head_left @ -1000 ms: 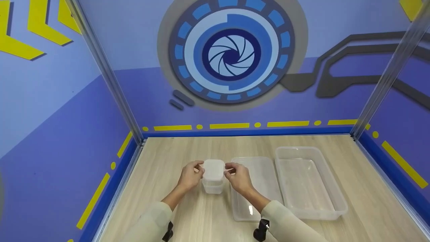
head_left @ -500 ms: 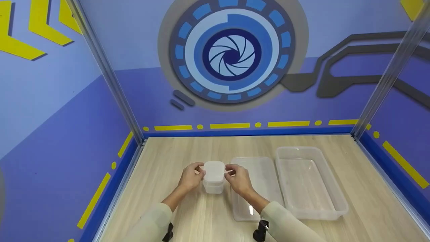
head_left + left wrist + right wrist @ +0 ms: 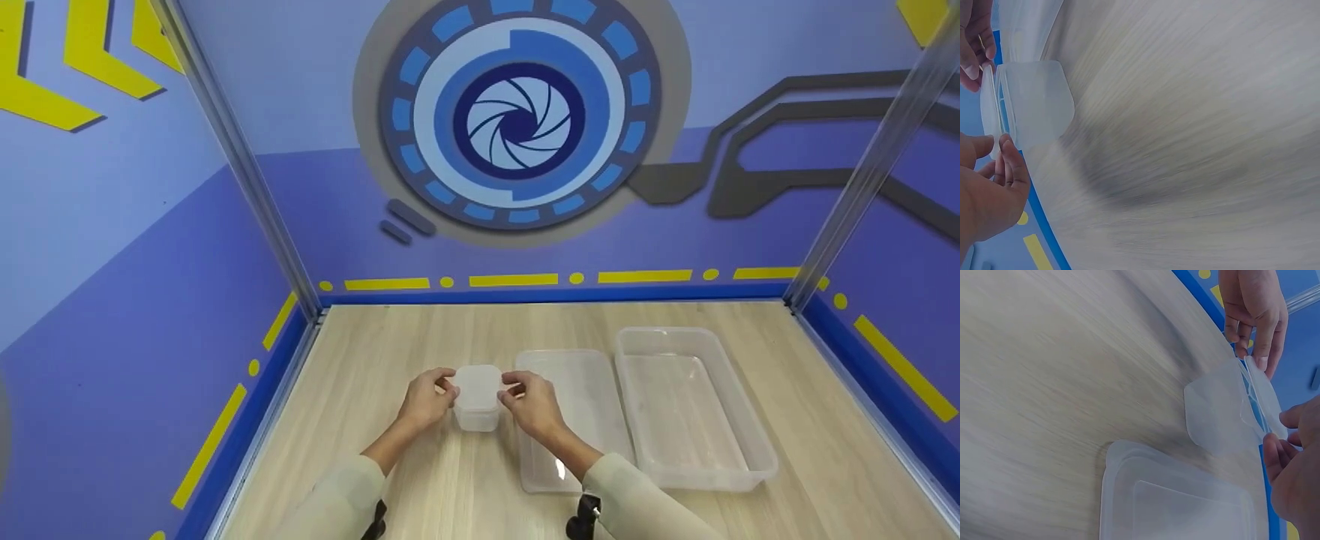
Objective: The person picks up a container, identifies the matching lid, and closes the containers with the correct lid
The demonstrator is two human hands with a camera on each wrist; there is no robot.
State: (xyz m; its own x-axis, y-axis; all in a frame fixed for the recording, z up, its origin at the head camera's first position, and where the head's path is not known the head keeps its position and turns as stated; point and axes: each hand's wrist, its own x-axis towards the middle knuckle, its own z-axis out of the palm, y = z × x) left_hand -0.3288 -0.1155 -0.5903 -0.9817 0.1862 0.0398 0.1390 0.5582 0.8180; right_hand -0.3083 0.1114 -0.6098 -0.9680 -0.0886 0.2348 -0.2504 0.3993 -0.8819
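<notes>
A small translucent white food container (image 3: pixel 478 422) stands upright on the table in the head view. Its lid (image 3: pixel 478 388) lies level over the opening, and both wrist views show a narrow slit between the lid and the container's rim (image 3: pixel 1012 107). My left hand (image 3: pixel 426 401) pinches the lid's left edge between thumb and fingers. On the opposite edge, my right hand (image 3: pixel 534 405) pinches it likewise. From the right wrist, the container (image 3: pixel 1216 408) shows side-on beneath the lid (image 3: pixel 1264 396).
Right of the container, a large flat translucent lid (image 3: pixel 574 420) lies on the wooden table (image 3: pixel 390 337). Beside it stands a large rectangular translucent box (image 3: pixel 679 412) without a cover. Patterned blue walls (image 3: pixel 300 210) enclose the table at the back and sides.
Both hands have lowered the small lid a little toward the container, narrowing the gap beneath it. The container, the large lid and the large box have stayed put.
</notes>
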